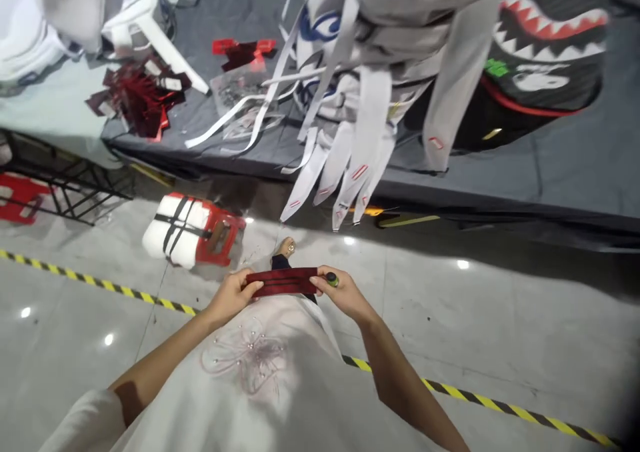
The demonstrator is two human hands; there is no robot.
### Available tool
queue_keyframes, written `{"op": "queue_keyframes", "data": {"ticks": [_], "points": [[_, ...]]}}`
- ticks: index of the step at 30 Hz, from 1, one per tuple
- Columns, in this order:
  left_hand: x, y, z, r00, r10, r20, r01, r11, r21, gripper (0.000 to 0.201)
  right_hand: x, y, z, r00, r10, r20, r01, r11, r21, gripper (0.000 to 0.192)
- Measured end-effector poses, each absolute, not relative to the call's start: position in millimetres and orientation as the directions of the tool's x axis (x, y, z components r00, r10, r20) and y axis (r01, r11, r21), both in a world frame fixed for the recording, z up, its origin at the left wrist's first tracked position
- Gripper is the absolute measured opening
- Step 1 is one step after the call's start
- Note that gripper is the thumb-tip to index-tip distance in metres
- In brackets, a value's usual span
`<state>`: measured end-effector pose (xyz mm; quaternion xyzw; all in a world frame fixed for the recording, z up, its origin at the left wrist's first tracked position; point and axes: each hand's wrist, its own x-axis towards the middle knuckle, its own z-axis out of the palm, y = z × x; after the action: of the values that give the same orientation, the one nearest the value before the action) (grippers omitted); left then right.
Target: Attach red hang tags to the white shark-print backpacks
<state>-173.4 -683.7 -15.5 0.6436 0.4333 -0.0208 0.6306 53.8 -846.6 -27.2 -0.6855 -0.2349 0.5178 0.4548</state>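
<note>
- Head view: both hands meet low in the middle of the picture, over the person's white garment (260, 379), holding a dark red strip (283, 281) between them.
- Head view: the strip's long axis runs left to right, close to level, so each end points straight into one hand; neither hand is nearer, as both already touch it.
- Head view: left hand (231, 296) has its fingers closed narrowly on the strip's left end, thumb on top (fingertips underneath are hidden).
- Head view: right hand (339, 293) pinches the right end in the same way, and a small green thing (332, 279) sits at its knuckles; I cannot tell whether it is a ring or something held.
- Head view: the strip looks folded or doubled along its length, with a darker line down the middle, and it hangs free of the garment below.
- Head view: beyond the hands, a foot (287, 246) shows on the pale floor (500, 319), which is crossed by yellow-black tape (125, 292).
- Head view: farther up, a table under grey cloth (575, 165) carries white straps (350, 152) spilling over its edge, a heap of red pieces (137, 95) at the left, and a bag with a shark mouth (545, 45) at the right, all well apart from the hands.
- Head view: a white bundle on a red stool (193, 231) stands on the floor, left of the foot.
</note>
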Motion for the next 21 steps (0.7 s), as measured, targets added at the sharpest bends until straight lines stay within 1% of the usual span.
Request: {"op": "queue_keyframes", "data": {"ticks": [3, 6, 9, 13, 17, 19, 21], "points": [[-247.1, -723.4, -22.2, 0.558, 0.57, -0.603, 0.572, 0.262, 0.777, 0.032, -22.0, -868.1, -39.0, 0.35, 0.787, -0.508, -0.09, -0.512, -0.854, 0.038], [-301.0, -759.2, -16.9, 0.55, 0.565, -0.615, 0.491, 0.378, 0.785, 0.038, -73.3, -892.4, -29.4, 0.373, 0.802, -0.466, 0.026, -0.511, -0.859, 0.04], [-331.9, -782.5, -4.5, 0.598, 0.558, -0.576, 0.443, 0.369, 0.817, 0.035, -104.2, -922.7, -6.5, 0.444, 0.801, -0.402, 0.116, -0.496, -0.861, 0.043], [-359.3, -812.6, 9.5, 0.711, 0.476, -0.517, 0.418, 0.306, 0.856, 0.029, -136.6, -973.5, 20.1, 0.519, 0.768, -0.376, 0.173, -0.525, -0.834, 0.049], [-387.1, -860.7, 8.4, 0.755, 0.366, -0.544, 0.445, 0.324, 0.835, 0.035, -165.9, -1026.1, 32.7, 0.571, 0.734, -0.369, 0.204, -0.562, -0.802, 0.052], [-399.3, -888.4, 3.3, 0.76, 0.341, -0.552, 0.454, 0.328, 0.828, 0.037, -179.3, -1055.0, 36.3, 0.588, 0.725, -0.359, 0.225, -0.573, -0.788, 0.052], [-410.5, -918.0, -2.2, 0.762, 0.34, -0.551, 0.46, 0.316, 0.83, 0.035, -194.7, -1089.7, 38.3, 0.616, 0.709, -0.342, 0.251, -0.589, -0.768, 0.051]]}}
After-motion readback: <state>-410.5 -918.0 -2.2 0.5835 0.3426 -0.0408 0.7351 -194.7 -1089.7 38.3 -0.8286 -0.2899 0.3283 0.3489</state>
